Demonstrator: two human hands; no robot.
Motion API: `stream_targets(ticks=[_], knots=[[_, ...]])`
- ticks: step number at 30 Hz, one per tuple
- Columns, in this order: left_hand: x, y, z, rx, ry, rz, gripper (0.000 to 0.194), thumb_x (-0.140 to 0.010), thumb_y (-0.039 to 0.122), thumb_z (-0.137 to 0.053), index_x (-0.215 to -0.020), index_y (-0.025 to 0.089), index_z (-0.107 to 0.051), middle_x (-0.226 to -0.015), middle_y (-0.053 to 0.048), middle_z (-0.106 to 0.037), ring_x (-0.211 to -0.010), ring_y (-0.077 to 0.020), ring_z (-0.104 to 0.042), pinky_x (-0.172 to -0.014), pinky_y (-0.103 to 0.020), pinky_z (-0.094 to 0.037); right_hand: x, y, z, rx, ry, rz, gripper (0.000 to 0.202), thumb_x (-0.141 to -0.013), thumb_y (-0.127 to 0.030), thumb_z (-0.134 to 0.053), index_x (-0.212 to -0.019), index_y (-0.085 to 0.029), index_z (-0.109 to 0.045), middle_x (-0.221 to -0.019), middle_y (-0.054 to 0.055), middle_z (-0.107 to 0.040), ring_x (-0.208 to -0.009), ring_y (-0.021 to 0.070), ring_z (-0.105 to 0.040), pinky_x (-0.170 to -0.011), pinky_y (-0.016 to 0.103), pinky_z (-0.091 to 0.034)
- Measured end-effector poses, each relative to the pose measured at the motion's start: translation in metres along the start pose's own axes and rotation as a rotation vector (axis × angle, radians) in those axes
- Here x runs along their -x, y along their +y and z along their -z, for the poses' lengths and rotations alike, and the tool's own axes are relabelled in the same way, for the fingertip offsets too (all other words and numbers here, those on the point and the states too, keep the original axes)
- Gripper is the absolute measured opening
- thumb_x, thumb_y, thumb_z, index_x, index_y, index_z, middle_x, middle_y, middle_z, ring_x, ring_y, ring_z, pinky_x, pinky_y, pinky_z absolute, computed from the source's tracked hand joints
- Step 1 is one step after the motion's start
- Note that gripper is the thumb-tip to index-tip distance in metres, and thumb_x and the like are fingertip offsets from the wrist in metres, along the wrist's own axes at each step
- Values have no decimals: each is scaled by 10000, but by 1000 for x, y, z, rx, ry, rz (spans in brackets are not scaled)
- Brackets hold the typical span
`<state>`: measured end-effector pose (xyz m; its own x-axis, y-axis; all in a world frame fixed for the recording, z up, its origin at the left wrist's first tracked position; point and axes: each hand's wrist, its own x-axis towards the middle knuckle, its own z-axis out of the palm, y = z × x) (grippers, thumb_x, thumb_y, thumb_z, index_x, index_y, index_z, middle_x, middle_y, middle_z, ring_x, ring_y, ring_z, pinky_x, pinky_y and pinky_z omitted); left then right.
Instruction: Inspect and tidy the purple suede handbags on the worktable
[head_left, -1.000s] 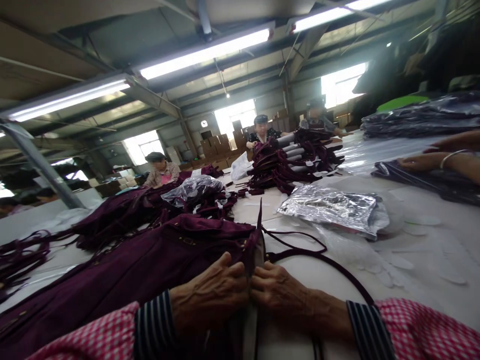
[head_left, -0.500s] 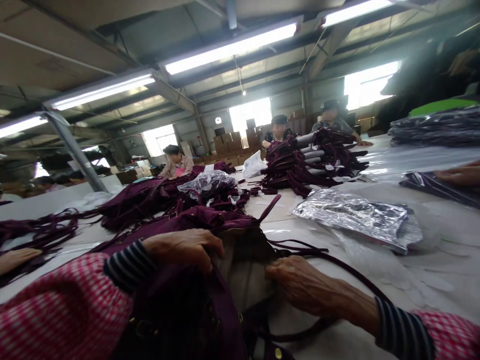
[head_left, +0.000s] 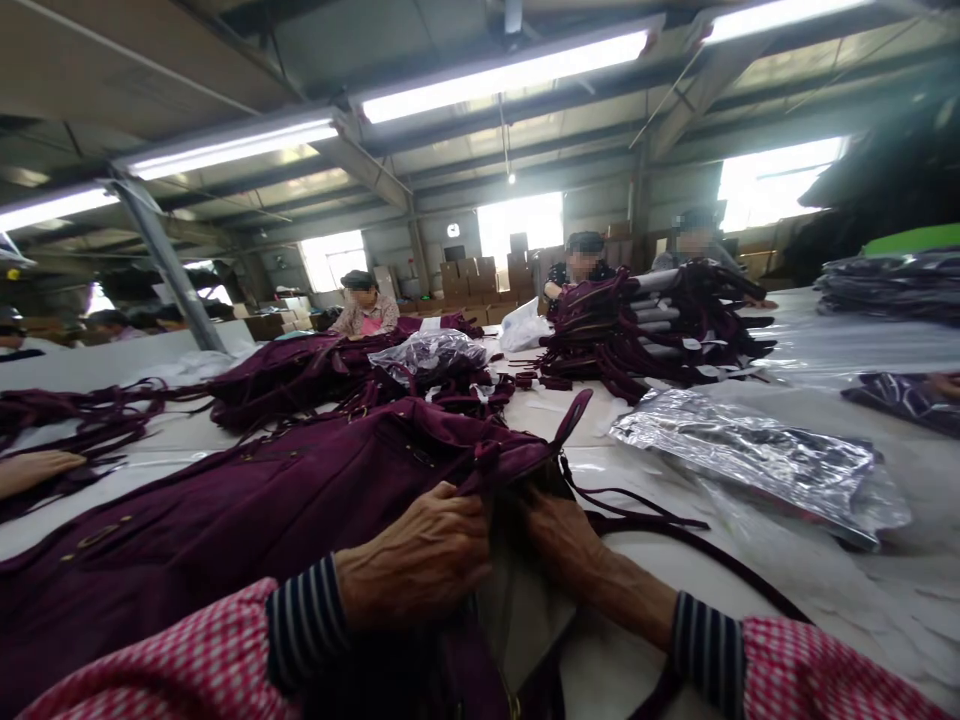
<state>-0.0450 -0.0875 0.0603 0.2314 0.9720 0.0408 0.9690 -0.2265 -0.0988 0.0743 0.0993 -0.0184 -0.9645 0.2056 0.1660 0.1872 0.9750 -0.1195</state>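
A dark purple bag (head_left: 247,510) lies in front of me, its mouth towards me and a light lining showing inside. My left hand (head_left: 424,555) is closed on the edge of the bag's opening, knuckles up. Just right of it, my right hand (head_left: 562,540) reaches into the shadowed mouth of the bag; its fingertips are hidden there. A long thin purple strap (head_left: 735,560) curves over the table to the right of my right hand.
A heap of purple bags (head_left: 292,370) lies ahead, a stack of purple bags with grey wrapped handles (head_left: 652,320) beyond. Silvery plastic packages (head_left: 757,450) lie right. Another person's hand (head_left: 37,472) is at the left edge. Several people sit across the table.
The bag has swung over, so its outer side now spreads to the left. My left hand has moved down and right along the opening; my right hand has gone deeper into it.
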Motion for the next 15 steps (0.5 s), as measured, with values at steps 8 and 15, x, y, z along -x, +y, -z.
stream_targets(ticks=[8, 15], knots=[[-3, -3, 1, 88, -9, 110, 262, -1026, 260, -496, -783, 206, -578, -864, -2, -664, -868, -180, -613, -822, -308, -402, -3, 13, 8, -117, 7, 10, 416, -849, -35, -472, -1234, -129, -601, -1191, 144, -688, -1009, 246, -670, -808, 319, -490], [-10, 1, 4, 246, -65, 323, 222, -931, 241, -598, -1128, 279, -693, -1049, -25, -697, -992, -220, -658, -868, -303, -464, 31, 4, -8, -668, 72, 86, 82, -808, -122, -558, -743, -170, -571, -769, 12, -631, -703, 151, -575, -633, 253, -376]])
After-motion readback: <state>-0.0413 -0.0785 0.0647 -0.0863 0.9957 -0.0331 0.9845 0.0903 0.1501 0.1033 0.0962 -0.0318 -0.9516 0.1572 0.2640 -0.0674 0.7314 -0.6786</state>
